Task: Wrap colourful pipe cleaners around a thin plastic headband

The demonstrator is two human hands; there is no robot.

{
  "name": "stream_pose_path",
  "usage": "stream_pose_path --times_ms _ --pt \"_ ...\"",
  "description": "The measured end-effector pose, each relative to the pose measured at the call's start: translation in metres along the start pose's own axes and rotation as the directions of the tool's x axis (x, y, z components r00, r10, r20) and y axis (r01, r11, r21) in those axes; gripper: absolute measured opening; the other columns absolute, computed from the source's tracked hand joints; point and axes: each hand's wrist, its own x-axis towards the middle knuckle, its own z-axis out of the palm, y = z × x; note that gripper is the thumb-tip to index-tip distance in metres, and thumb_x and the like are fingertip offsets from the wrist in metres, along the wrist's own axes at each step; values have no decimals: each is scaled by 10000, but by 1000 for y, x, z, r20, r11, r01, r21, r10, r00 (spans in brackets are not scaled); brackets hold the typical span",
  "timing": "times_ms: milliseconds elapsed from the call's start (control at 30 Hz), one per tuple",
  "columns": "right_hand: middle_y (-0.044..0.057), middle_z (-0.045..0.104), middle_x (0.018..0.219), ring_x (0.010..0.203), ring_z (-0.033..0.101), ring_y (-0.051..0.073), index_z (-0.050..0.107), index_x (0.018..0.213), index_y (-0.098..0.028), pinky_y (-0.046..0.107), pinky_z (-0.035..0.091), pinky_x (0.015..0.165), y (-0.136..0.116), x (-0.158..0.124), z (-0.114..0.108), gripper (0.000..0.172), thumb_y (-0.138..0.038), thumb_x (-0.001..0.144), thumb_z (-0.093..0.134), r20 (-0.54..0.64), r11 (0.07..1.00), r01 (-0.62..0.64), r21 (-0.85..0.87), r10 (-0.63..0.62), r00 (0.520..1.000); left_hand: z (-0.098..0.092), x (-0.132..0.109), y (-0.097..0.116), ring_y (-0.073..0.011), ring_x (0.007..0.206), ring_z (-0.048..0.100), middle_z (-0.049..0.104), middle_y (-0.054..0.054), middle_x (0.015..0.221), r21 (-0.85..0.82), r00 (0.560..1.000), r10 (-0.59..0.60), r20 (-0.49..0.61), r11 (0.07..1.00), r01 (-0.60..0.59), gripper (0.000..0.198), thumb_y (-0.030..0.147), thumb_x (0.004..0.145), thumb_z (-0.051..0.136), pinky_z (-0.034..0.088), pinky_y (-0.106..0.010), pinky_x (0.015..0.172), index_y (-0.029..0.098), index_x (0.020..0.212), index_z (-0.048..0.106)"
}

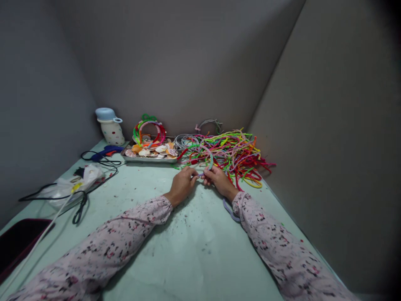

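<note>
My left hand (184,182) and my right hand (218,179) rest close together on the pale green table (188,246), fingers pinched round a curved hoop wrapped in light blue and lilac pipe cleaner (210,161). The hoop arches up between the two hands. A lilac pipe cleaner (229,210) trails down beside my right wrist. Just behind the hands lies a big tangle of coloured pipe cleaners (232,152).
A metal tray (149,158) with seashells and wrapped hoops (149,130) stands at the back. Bare wire rings (186,141) lie beside it. A spotted bottle with a blue lid (110,125), a blue glue gun (106,152), black cables, a plastic bag (78,182) and scissors (80,209) are on the left.
</note>
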Motion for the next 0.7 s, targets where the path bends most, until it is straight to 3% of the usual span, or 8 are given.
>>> stream_pose_path --times_ms 700 --pt "-26 639 671 503 570 86 508 854 -183 192 404 445 2 2 0 288 -417 769 652 -11 999 6 35 -5 1000 3 0 0 -146 754 558 591 -23 856 -35 1000 14 -23 999 -15 40 186 827 588 430 -264 695 184 847 622"
